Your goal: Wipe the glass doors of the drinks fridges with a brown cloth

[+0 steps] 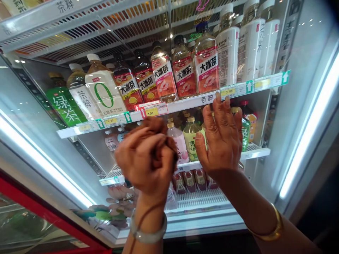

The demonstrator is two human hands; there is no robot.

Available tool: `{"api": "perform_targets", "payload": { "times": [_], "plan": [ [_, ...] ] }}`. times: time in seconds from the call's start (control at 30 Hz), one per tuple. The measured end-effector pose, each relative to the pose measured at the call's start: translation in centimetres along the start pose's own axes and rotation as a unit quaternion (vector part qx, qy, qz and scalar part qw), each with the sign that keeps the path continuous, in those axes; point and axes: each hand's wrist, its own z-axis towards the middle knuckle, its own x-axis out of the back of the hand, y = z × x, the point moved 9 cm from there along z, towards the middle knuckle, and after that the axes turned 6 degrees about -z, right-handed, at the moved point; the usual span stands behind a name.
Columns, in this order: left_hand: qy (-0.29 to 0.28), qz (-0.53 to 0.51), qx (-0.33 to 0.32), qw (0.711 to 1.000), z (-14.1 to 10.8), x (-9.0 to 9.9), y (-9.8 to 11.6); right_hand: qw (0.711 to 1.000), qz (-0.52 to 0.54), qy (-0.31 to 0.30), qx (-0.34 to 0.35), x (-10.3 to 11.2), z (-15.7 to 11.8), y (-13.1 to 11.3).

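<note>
My left hand (147,155) is blurred, its fingers curled tightly at a brown, crumpled-looking patch whose nature I cannot make out. It is in front of the middle shelf of a lit drinks cooler, left of a pink-labelled bottle (178,143). To the right, my right hand (222,137) is raised with its fingers stretched out, flat toward the cooler. Its fingertips overlap the upper shelf's label strip (185,102), and it hides part of the bottles behind. A pale bangle circles the left wrist, a gold one the right forearm.
Upper-shelf bottles include a green one (63,102), a white-labelled one (104,91), red-labelled ones (206,67) and tall white ones (247,49). Bright light tubes (309,130) line both sides. A red frame (53,215) crosses the lower left.
</note>
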Motion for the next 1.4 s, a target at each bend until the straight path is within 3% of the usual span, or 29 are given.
{"api": "perform_targets", "payload": {
  "times": [0.07,0.13,0.33,0.4,0.57,0.67,0.83,0.9,1.0,1.13,1.2,1.4],
  "plan": [
    [0.048,0.012,0.045,0.998,0.2,1.4,-1.9,1.000,0.007,0.004,-0.011,0.1,0.1,0.0],
    [0.066,0.008,0.059,0.996,0.0,1.7,-2.1,1.000,0.014,0.009,-0.018,0.1,0.1,0.0],
    [-0.064,-0.064,-0.028,0.996,-2.3,-3.1,3.9,1.000,0.005,0.024,-0.012,0.0,-0.1,0.3],
    [-0.081,-0.072,-0.042,0.993,-2.3,-3.5,4.4,1.000,0.001,0.016,-0.019,-0.2,-0.1,0.5],
    [-0.007,-0.015,-0.003,1.000,-0.4,-0.3,0.6,1.000,0.010,0.015,-0.010,0.2,0.0,0.1],
    [0.008,-0.007,0.032,0.999,-0.4,0.1,-0.2,1.000,0.007,0.002,-0.015,0.1,0.1,0.1],
    [-0.057,-0.066,-0.023,0.996,-2.7,-3.1,4.0,0.999,-0.001,0.023,-0.025,0.1,0.0,0.4],
    [-0.081,-0.070,-0.036,0.994,-2.9,-3.7,4.6,0.999,-0.005,0.018,-0.030,0.0,0.0,0.5],
    [-0.072,-0.036,-0.051,0.995,-1.8,-2.6,3.2,1.000,-0.005,0.011,-0.011,0.0,0.0,0.2],
    [0.011,0.024,0.013,1.000,-0.1,0.7,-0.8,1.000,-0.011,-0.008,-0.013,-0.1,0.1,0.1],
    [0.017,0.032,0.015,0.999,-0.1,0.9,-1.2,1.000,-0.012,-0.016,-0.018,-0.2,0.1,0.2],
    [-0.033,-0.009,-0.065,0.997,-2.4,-2.1,3.0,1.000,-0.003,-0.009,-0.020,-0.2,0.1,0.1]
  ]
}}
